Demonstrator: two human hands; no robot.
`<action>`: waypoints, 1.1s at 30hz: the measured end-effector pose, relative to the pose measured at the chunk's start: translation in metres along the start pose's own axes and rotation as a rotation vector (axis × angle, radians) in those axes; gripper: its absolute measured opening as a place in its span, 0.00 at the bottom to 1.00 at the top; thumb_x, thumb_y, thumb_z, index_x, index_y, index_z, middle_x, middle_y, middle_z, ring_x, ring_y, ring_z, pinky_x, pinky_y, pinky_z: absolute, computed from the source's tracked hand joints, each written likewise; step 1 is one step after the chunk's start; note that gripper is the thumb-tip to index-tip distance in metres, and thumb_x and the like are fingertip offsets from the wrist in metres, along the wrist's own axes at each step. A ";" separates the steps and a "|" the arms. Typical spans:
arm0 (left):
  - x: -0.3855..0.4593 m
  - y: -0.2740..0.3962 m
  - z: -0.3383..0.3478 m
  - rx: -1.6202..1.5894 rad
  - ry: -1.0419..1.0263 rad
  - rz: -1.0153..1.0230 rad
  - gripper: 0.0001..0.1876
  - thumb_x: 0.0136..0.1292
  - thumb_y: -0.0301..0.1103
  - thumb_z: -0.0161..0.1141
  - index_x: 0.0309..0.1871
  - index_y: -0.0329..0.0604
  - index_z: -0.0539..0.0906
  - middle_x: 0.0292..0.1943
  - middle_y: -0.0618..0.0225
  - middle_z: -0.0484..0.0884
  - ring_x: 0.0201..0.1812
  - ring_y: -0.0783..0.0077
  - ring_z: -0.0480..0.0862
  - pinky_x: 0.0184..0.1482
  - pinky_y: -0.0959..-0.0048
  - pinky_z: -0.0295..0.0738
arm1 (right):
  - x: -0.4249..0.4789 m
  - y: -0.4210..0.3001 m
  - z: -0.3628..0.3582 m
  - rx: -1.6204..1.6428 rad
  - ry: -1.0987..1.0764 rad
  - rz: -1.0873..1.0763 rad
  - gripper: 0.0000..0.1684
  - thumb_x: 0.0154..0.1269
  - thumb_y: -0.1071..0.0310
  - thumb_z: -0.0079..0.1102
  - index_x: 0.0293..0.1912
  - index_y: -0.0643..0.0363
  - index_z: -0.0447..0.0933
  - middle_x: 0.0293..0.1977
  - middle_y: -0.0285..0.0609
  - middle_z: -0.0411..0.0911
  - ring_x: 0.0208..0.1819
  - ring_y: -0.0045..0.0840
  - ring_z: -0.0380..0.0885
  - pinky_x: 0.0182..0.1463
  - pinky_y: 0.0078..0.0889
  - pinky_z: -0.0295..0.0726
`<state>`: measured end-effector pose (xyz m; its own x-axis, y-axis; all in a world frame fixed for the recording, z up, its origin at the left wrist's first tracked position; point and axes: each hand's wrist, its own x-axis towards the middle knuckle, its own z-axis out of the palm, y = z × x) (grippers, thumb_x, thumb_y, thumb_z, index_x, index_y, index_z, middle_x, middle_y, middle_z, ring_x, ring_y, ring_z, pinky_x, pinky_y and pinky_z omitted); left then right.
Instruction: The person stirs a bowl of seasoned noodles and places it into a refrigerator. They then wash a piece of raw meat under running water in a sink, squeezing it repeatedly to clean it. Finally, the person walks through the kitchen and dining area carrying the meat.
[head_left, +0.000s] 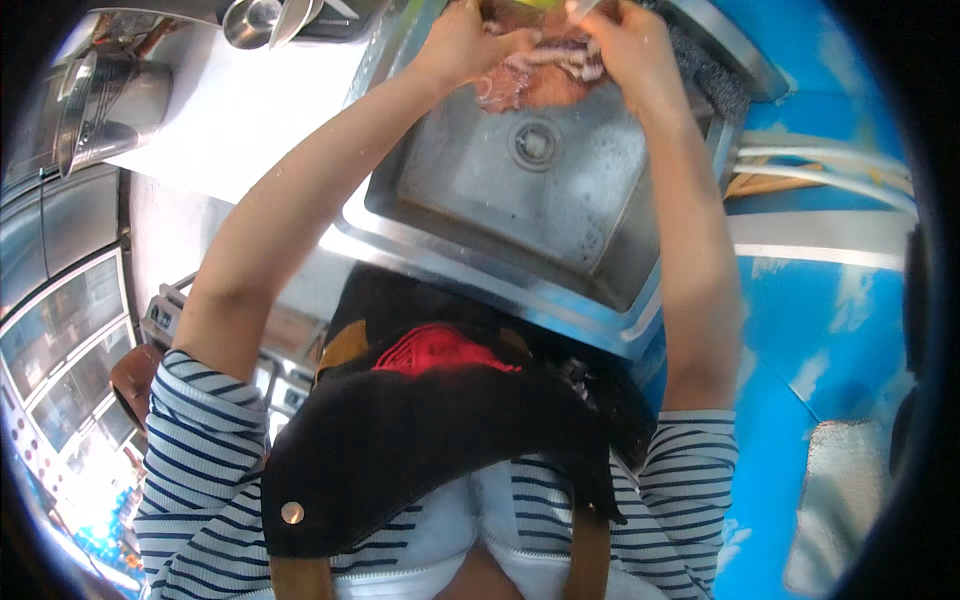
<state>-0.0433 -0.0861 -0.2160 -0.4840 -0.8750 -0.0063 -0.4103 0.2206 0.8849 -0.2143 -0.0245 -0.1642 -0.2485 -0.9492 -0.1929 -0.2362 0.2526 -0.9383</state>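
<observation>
My left hand (469, 45) and my right hand (631, 46) are both at the top edge of the view, above the far part of a stainless steel sink (480, 217). Between them they grip a wet-looking, pinkish-orange bundle (551, 86) with a whitish and purple striped part. Whether it is meat or cloth I cannot tell. A small translucent whitish piece (581, 9) shows at the fingers of my right hand. Something yellow-green lies behind the bundle, cut off by the frame. Below the bundle, the sink's drain (535, 145) is visible.
A white counter (247, 112) adjoins the sink on the left, with steel bowls (255, 21) at its back. A large steel pot (112, 105) stands farther left. White pipes (825, 169) run along the blue wall (810, 322) on the right.
</observation>
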 end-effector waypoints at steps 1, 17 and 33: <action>-0.009 0.018 -0.006 -0.163 -0.082 -0.084 0.27 0.57 0.39 0.60 0.54 0.36 0.64 0.38 0.55 0.75 0.37 0.71 0.78 0.35 0.75 0.76 | -0.004 -0.018 0.010 0.168 -0.021 0.075 0.09 0.61 0.69 0.52 0.37 0.66 0.71 0.20 0.45 0.70 0.18 0.28 0.70 0.21 0.26 0.71; -0.013 0.035 0.002 -0.440 -0.217 -0.081 0.14 0.61 0.36 0.47 0.42 0.33 0.72 0.33 0.64 0.77 0.34 0.71 0.80 0.37 0.73 0.77 | 0.010 0.021 0.004 0.217 -0.089 -0.258 0.23 0.54 0.68 0.59 0.50 0.62 0.69 0.40 0.41 0.76 0.43 0.20 0.74 0.48 0.23 0.71; 0.018 0.020 -0.033 -0.023 -0.193 0.254 0.09 0.57 0.26 0.53 0.40 0.33 0.74 0.36 0.67 0.75 0.37 0.74 0.76 0.40 0.79 0.71 | -0.001 -0.006 -0.001 0.707 -0.042 -0.070 0.12 0.61 0.63 0.51 0.38 0.61 0.75 0.31 0.32 0.74 0.34 0.14 0.71 0.39 0.18 0.69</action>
<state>-0.0342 -0.1116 -0.1831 -0.7076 -0.6945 0.1301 -0.2410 0.4102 0.8796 -0.2136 -0.0251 -0.1583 -0.2150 -0.9689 -0.1227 0.4191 0.0220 -0.9077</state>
